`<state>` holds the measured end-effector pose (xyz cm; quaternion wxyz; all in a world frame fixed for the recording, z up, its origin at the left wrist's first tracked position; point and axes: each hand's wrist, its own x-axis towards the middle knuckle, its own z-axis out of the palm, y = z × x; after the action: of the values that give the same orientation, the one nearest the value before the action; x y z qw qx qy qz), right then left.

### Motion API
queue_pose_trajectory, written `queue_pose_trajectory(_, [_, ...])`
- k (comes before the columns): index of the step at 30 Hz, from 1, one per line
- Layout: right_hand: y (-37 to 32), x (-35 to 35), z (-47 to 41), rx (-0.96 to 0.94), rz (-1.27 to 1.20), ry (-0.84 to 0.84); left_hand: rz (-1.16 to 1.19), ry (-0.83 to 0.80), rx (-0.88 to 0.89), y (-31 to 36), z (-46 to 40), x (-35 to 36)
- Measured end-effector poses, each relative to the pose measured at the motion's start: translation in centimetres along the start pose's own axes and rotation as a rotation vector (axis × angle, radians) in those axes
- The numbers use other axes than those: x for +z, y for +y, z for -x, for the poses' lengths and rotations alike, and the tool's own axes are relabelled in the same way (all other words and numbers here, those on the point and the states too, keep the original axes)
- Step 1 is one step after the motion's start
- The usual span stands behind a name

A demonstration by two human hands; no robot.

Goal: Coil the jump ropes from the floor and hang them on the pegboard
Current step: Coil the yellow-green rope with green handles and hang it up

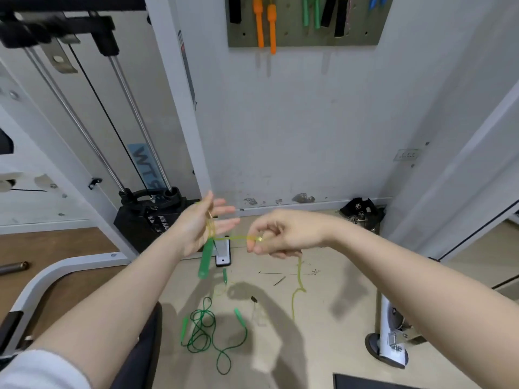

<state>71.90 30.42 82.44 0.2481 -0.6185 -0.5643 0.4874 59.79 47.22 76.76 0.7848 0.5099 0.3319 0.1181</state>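
Observation:
A translucent yellow-green jump rope (298, 279) runs between both hands. My left hand (200, 224) is held palm up with straight fingers, the cord looped around it, and one green handle (205, 261) dangles below the palm. My right hand (276, 234) pinches the cord, which stretches taut to the left hand; the loose end trails down to the floor. The rope's other green handle (224, 275) lies on the floor. A dark green jump rope (207, 331) with two green handles lies tangled on the floor below. The pegboard (304, 21) hangs on the wall above with orange, green and black items on it.
A cable weight machine (148, 217) stands at the left with a white frame along the floor. A black pile of straps (362, 213) sits by the wall at the right. A white stand base (389, 343) is at the lower right, a dark mat (365, 383) at the bottom.

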Motion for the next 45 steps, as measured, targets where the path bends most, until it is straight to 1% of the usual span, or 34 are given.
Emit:
queue_pose_trajectory(1, [-0.8,-0.2,-0.5,-0.056,-0.037,0.079,-0.079,-0.111,-0.096,0.3,0.8,0.0])
queue_pose_trajectory(3, [-1.5,-1.0,-2.0,-0.125,-0.089,0.356,-0.193,-0.346,-0.21,1.2,2.3,0.6])
queue_pose_trajectory(4, [-1.4,-1.4,-2.7,-0.135,-0.104,0.484,-0.192,-0.445,-0.226,1.5,2.7,0.9])
queue_pose_trajectory(5, [-1.1,-1.7,-3.5,-0.134,-0.105,0.57,-0.144,-0.545,-0.23,1.8,3.0,1.1])
queue_pose_trajectory(7, [-0.3,-1.4,-4.7,-0.107,-0.059,0.612,0.08,-0.848,-0.22,2.5,3.0,1.0])
queue_pose_trajectory(8, [0.1,-0.9,-5.1,-0.091,-0.042,0.59,0.198,-1.005,-0.209,2.9,3.0,0.7])
queue_pose_trajectory(9, [0.5,-0.2,-5.6,-0.059,-0.038,0.546,0.272,-1.094,-0.179,3.3,3.0,0.2])
queue_pose_trajectory(10, [0.8,0.7,-6.0,-0.009,-0.052,0.478,0.283,-1.092,-0.129,3.7,3.0,-0.4])
queue_pose_trajectory(11, [1.1,1.5,-6.3,0.062,-0.062,0.38,0.253,-1.016,-0.078,4.0,2.9,-1.1])
queue_pose_trajectory(14, [0.9,3.0,-6.8,0.376,0.074,-0.016,0.222,-0.602,0.045,4.3,2.4,-3.5])
queue_pose_trajectory(16, [-0.3,3.9,-6.7,0.545,0.166,-0.211,0.253,-0.345,0.072,4.0,1.3,-5.4])
queue_pose_trajectory(17, [-1.1,4.1,-6.7,0.551,0.182,-0.267,0.248,-0.228,0.067,3.7,0.8,-6.2])
queue_pose_trajectory(18, [-2.2,4.1,-6.6,0.5,0.166,-0.293,0.223,-0.122,0.051,3.1,0.2,-6.9])
queue_pose_trajectory(19, [-3.2,3.9,-6.7,0.399,0.109,-0.296,0.175,-0.042,0.019,2.5,-0.5,-7.6])
queue_pose_trajectory(20, [-4.0,3.6,-6.7,0.265,0.001,-0.254,0.108,-0.001,-0.024,1.9,-0.9,-8.1])
queue_pose_trajectory(21, [-4.6,3.2,-6.8,0.12,-0.14,-0.163,0.013,-0.005,-0.073,1.4,-1.1,-8.4])
queue_pose_trajectory(22, [-5.0,2.7,-7.0,0.003,-0.279,-0.009,-0.104,-0.045,-0.126,1.2,-0.8,-8.5])
queue_pose_trajectory(24, [-4.6,1.2,-7.9,-0.12,-0.461,0.37,-0.332,-0.183,-0.193,1.4,0.3,-7.9])
queue_pose_trajectory(26, [-3.8,-0.3,-8.9,-0.126,-0.528,0.655,-0.4,-0.343,-0.22,2.1,1.7,-7.0])
queue_pose_trajectory(28, [-3.0,-1.0,-9.8,-0.056,-0.52,0.793,-0.325,-0.551,-0.207,3.2,3.2,-5.9])
queue_pose_trajectory(29, [-2.6,-1.0,-9.9,-0.02,-0.492,0.794,-0.267,-0.678,-0.182,3.9,3.7,-5.6])
queue_pose_trajectory(30, [-2.1,-0.6,-10.0,0.003,-0.43,0.738,-0.205,-0.801,-0.143,4.7,4.3,-5.5])
queue_pose_trajectory(31, [-1.6,0.1,-10.0,0.008,-0.344,0.632,-0.154,-0.893,-0.094,5.5,4.6,-5.4])
queue_pose_trajectory(32, [-1.3,1.2,-10.2,0.016,-0.268,0.506,-0.127,-0.926,-0.041,6.3,4.8,-5.4])
queue_pose_trajectory(33, [-1.1,2.3,-10.3,0.05,-0.215,0.4,-0.116,-0.883,0.005,6.9,4.9,-5.2])
queue_pose_trajectory(34, [-1.0,3.3,-10.5,0.104,-0.17,0.334,-0.114,-0.778,0.048,7.1,4.6,-4.9])
queue_pose_trajectory(38, [-2.0,4.9,-10.5,0.304,0.016,0.197,-0.063,-0.198,0.149,5.3,0.3,-5.3])
queue_pose_trajectory(39, [-2.8,4.8,-10.0,0.322,0.035,0.147,-0.12,-0.083,0.163,4.4,-1.0,-6.0])
queue_pose_trajectory(40, [-3.7,4.4,-9.4,0.318,0.053,0.088,-0.213,-0.01,0.153,3.5,-1.9,-6.7])
queue_pose_trajectory(41, [-4.7,3.9,-8.8,0.288,0.048,0.033,-0.296,0.014,0.117,2.6,-2.5,-7.4])
queue_pose_trajectory(42, [-5.7,3.3,-8.2,0.243,0.03,0.005,-0.342,-0.001,0.06,2.0,-2.6,-7.7])
queue_pose_trajectory(43, [-6.5,2.5,-7.6,0.194,0.023,0.025,-0.372,-0.049,-0.004,1.6,-2.2,-7.6])
queue_pose_trajectory(44, [-7.1,1.6,-7.2,0.148,0.031,0.108,-0.423,-0.113,-0.056,1.3,-1.5,-7.3])
queue_pose_trajectory(45, [-7.3,0.6,-7.0,0.099,0.04,0.24,-0.475,-0.192,-0.097,1.4,-0.8,-6.7])
